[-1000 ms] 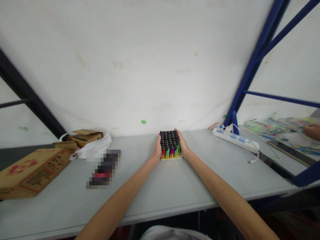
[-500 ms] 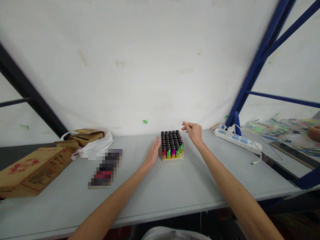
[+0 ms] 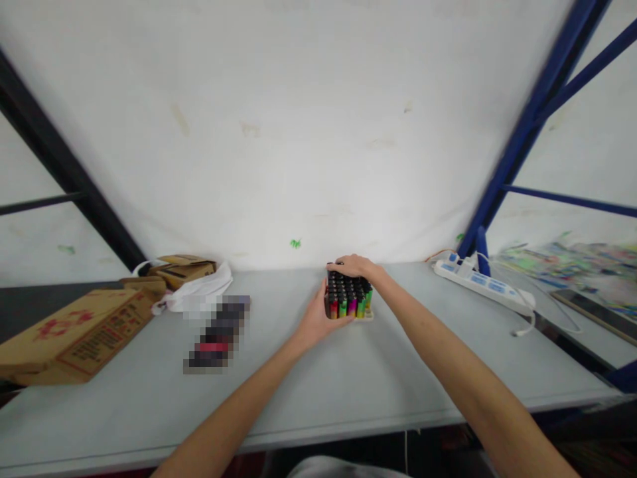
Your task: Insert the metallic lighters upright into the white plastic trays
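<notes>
Rows of lighters (image 3: 348, 295) stand upright in a pale tray (image 3: 369, 318) on the table, black tops up. The front ones have red, green and magenta bodies fading to yellow. My left hand (image 3: 318, 320) is closed around the left side of this block, its thumb along the front near the base. Across the back rows lies my right hand (image 3: 355, 265), bent over the lighters from the right and closed against them. It covers several tops, and its fingertips are partly hidden.
Cardboard boxes (image 3: 79, 335) and a white plastic bag (image 3: 199, 292) sit at the left, beside a blurred-out dark item (image 3: 216, 335). A white power strip (image 3: 482, 285) with cables lies at the right, near the blue frame (image 3: 512, 146). A white wall rises behind the table (image 3: 279, 398).
My right hand has come down and left from beside the lighters onto their back rows. My left hand, earlier flat along the left side, now wraps the front corner. The view shifted slightly.
</notes>
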The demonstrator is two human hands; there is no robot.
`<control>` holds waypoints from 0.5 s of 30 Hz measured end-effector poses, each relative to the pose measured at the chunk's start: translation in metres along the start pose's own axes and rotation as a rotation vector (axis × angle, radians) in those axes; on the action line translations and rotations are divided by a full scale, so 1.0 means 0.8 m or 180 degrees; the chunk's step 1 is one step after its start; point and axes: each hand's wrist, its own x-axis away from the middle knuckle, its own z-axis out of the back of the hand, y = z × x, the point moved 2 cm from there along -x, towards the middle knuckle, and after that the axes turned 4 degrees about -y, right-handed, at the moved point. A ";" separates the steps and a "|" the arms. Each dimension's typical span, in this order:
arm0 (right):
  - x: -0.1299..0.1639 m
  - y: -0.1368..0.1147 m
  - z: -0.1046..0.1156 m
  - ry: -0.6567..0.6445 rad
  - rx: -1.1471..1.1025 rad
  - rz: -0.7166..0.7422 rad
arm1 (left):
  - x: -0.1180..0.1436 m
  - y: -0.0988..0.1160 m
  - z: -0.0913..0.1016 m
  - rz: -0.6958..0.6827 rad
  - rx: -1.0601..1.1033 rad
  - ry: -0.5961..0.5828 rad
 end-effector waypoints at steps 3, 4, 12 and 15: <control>0.000 0.023 0.001 0.0167 0.0008 -0.0217 | 0.000 -0.006 0.001 0.0107 -0.0364 0.0069; 0.002 0.034 0.001 0.0241 -0.0007 -0.0279 | -0.001 -0.007 0.002 0.0161 -0.0430 0.0094; 0.042 0.122 0.001 0.0646 -0.0227 -0.0631 | -0.014 -0.007 0.029 0.0093 -0.0082 0.0000; 0.061 0.134 -0.001 0.0634 -0.0283 -0.0651 | -0.022 -0.011 0.056 0.0401 -0.0112 0.0182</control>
